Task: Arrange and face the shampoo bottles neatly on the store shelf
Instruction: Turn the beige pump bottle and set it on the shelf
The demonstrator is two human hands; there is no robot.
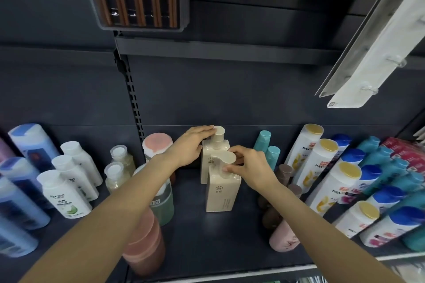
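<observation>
Head view: right hand (249, 169), fingers curled, pinches the pump head of the front cream bottle (222, 193); left hand (190, 147), fingers straight and together, rests on the pump top and shoulder of the rear cream bottle (212, 151). Both bottles stand upright, one directly behind the other, mid-shelf on the dark shelf (195, 236). White bottles (69, 195) and blue bottles (20, 190) stand to the left; yellow-capped bottles (333, 186) and teal bottles (268, 149) to the right.
</observation>
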